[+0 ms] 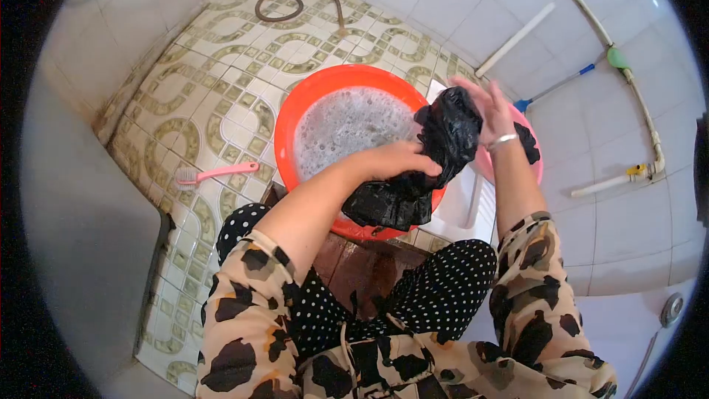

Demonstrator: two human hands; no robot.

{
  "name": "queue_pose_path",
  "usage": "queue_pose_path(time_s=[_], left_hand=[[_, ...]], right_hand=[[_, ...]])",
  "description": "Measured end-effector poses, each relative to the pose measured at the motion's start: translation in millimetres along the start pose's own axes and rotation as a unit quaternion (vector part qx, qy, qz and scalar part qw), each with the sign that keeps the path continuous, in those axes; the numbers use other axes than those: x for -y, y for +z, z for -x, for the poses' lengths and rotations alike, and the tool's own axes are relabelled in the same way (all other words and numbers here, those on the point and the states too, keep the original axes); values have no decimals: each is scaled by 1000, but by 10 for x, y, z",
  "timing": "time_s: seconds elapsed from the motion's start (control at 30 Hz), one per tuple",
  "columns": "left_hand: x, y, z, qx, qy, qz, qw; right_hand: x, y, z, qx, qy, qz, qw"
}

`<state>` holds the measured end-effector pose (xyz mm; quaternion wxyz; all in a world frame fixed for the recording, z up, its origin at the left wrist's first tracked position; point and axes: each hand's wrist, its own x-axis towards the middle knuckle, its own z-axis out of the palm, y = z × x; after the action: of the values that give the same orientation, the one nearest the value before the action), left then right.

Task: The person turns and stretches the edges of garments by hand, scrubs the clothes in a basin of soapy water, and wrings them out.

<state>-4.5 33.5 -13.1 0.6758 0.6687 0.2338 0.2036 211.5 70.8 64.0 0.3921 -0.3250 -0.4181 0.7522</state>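
A wet black cloth garment [450,127] is bunched up over the right side of a red-orange basin [289,107], its lower end hanging by the near rim. My left hand [402,160] is closed on the cloth, thumb lying over its front. My right hand [493,112], with a bracelet at the wrist, rests against the far right side of the bunch, fingers stretched out and apart. Foamy water [347,120] fills the basin below.
A pink basin [538,166] with dark cloth stands at the right, beside a white squat toilet [461,207]. On the tiled floor lie a pink scrub brush [229,170] and a hose [299,4]. Pipes with a yellow-handled tap [636,170] run along the right wall.
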Motion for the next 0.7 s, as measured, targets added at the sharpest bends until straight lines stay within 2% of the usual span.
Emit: queue_pose_path(time_s=[0.07, 0.1, 0.13, 0.2, 0.23, 0.27, 0.33, 0.37, 0.4, 0.43, 0.47, 0.53, 0.57, 0.6, 0.63, 0.67, 0.7], left_hand=[[-234, -89, 106, 62, -46, 215, 974], [-264, -76, 151, 47, -47, 283, 957], [-247, -52, 147, 47, -45, 280, 958], [-96, -20, 120, 59, 65, 378, 922], [37, -15, 53, 44, 195, 316, 928], [168, 7, 23, 42, 191, 318, 928], [6, 39, 70, 145, 68, 541, 825], [-107, 30, 108, 143, 72, 542, 825], [-250, 34, 174, 94, 12, 536, 839], [-310, 44, 198, 46, -51, 527, 847], [-307, 68, 155, 47, -50, 531, 844], [-291, 135, 52, 23, -4, 328, 945], [-256, 144, 28, -22, 8, 197, 980], [-173, 180, 4, -23, 7, 202, 979], [-49, 220, -43, -68, -11, 81, 994], [106, 262, -108, -112, -30, -40, 992], [330, 332, -208, -145, 2, -88, 985]], right_hand=[[-253, -135, 54, -129, -41, -149, 980], [-425, -251, 15, -161, -103, -148, 970], [-491, -263, -18, -159, -107, -147, 971], [-637, -268, -88, -82, -180, -163, 967], [-510, -76, -113, 26, -201, -140, 969], [-408, -21, -126, 9, -187, -111, 976], [-165, -152, -184, -22, -132, -18, 991], [-21, -193, -250, -19, -130, -16, 991], [147, -139, -292, -20, -73, 127, 989], [271, -37, -297, -21, -16, 267, 963], [337, 69, -299, -22, -11, 268, 963], [347, 380, -362, -92, 68, 380, 918], [297, 446, -422, -109, 84, 433, 891], [201, 471, -484, -108, 89, 433, 890], [69, 457, -553, -100, 58, 578, 808], [-75, 440, -621, -88, 25, 707, 702], [-247, 404, -665, -92, 37, 724, 682]])
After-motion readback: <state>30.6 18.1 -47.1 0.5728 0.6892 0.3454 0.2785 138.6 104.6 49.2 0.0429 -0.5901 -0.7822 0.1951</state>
